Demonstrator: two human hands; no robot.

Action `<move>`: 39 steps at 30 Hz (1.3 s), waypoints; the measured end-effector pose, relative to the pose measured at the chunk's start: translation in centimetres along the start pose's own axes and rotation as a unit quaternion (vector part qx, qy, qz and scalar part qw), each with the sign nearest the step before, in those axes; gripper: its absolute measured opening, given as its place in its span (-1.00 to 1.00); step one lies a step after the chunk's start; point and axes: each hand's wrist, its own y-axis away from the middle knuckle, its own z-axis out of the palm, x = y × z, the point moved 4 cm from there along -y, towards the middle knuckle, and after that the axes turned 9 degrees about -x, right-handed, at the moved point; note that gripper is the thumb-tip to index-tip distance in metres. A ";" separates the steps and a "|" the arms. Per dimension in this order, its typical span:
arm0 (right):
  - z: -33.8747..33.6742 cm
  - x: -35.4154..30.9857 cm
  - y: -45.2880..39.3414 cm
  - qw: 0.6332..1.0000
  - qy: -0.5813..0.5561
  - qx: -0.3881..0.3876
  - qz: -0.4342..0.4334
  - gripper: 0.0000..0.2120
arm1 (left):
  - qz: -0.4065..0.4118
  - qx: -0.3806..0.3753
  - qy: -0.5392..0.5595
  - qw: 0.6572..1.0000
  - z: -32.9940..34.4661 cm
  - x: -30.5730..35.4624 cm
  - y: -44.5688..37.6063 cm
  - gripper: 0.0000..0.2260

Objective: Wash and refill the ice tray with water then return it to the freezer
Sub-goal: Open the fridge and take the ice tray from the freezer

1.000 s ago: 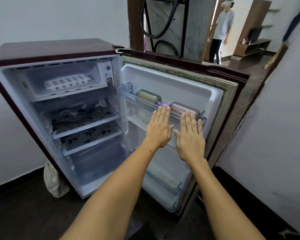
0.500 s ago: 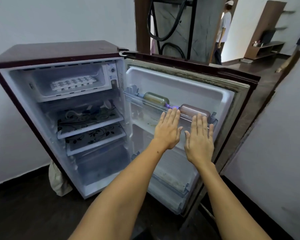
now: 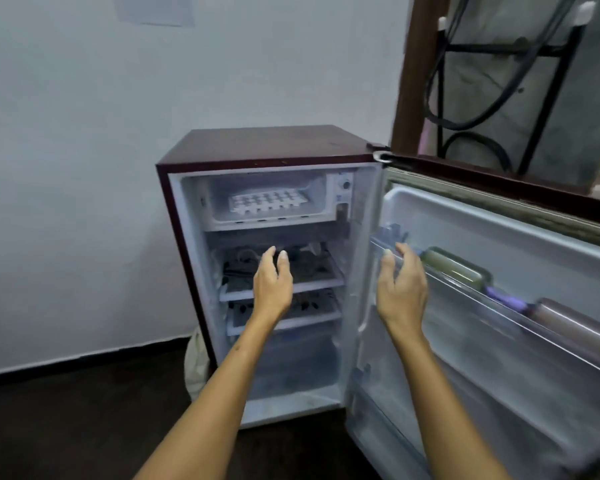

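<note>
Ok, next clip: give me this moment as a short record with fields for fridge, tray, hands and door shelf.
fridge: small maroon fridge, door swung open
ice tray: white ice tray lying in the freezer compartment, untouched
left hand: raised before the shelves, empty
right hand: raised near the door shelf, empty
door shelf: green bottle, brown bottle

— Where is the ice tray (image 3: pixel 268 201)?
— In the freezer box (image 3: pixel 257 188), at the top of the fridge (image 3: pixel 257 143).
— And the bottles (image 3: pixel 454 268)?
— On the door shelf (image 3: pixel 499 303), to the right.
</note>
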 end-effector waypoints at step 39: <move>34.2 4.6 -31.8 0.963 -0.157 -0.152 0.155 -0.79 | -0.206 0.194 0.112 0.953 -10.0 -12.3 -34.6 -0.81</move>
